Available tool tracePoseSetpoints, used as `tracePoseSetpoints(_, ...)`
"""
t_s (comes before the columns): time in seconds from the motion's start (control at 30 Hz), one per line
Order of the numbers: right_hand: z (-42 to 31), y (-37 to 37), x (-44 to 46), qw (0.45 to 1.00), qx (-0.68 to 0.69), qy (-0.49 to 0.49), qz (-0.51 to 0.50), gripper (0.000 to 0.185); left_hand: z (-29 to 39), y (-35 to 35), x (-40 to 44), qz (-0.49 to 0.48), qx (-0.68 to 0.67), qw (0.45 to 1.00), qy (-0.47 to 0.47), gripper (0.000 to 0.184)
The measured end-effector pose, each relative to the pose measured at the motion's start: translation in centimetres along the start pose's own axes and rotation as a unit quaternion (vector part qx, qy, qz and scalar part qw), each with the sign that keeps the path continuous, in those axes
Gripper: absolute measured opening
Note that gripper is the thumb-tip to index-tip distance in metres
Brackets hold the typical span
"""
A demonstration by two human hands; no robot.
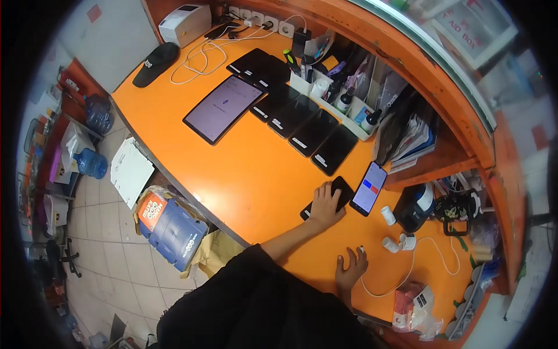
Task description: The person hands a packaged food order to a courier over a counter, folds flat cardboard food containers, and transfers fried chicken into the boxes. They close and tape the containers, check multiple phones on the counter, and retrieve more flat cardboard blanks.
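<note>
My left hand [326,206] lies across a black phone [343,187] on the orange table, its fingers over the phone's middle. Lower right, my right hand [352,269] is just above the tabletop, with the small white plug of a charging cable [388,292] at its fingertips. The cable trails from that hand to the right. Beside the black phone, another phone [369,187] has its screen lit, with blue and red blocks on it. Farther off, several dark phones [314,131] lie in a row, small white labels on them. A tablet [224,109] with a lit screen lies left of them.
A white organiser [334,104] with bottles and tools stands behind the phones. Small white containers [388,216], a black device [414,206] and a plastic packet [414,308] are on the right. A black cap [156,64] and white printer [185,26] sit far left. An open carton [171,230] stands below the table edge.
</note>
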State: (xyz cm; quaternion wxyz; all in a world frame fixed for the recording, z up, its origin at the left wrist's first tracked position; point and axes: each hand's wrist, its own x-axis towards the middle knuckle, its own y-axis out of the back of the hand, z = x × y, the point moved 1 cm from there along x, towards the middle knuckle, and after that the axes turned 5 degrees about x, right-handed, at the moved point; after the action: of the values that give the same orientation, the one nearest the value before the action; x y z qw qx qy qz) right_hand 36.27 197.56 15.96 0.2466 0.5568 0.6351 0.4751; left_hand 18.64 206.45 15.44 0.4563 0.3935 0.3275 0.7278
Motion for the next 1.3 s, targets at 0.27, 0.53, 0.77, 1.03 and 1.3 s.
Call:
tracePoseSetpoints(0.27,0.4,-0.2,-0.2,0.998,-0.055,0.003,-0.024,0.032,-7.3,2.4,8.4,0.149,-0.09,0.984,-0.032,0.04)
tracePoseSetpoints(0.53,0.4,-0.2,-0.1,0.998,-0.051,-0.006,-0.045,0.034,-10.7,-0.1,11.7,0.071,0.098,0.991,-0.064,0.046)
tracePoseSetpoints(0.77,0.3,-0.1,-0.2,0.998,-0.054,0.007,-0.039,0.033,-10.7,0.5,10.2,0.051,0.107,0.991,-0.058,0.046)
tracePoseSetpoints(1.03,0.3,-0.2,-0.2,0.997,-0.061,0.002,-0.041,0.034,-10.7,4.5,4.2,0.047,0.077,0.996,-0.027,0.046)
tracePoseSetpoints(1.3,0.4,-0.2,-0.2,0.998,-0.051,0.004,-0.038,0.033,-9.8,4.2,6.0,0.125,0.018,0.99,0.062,0.039)
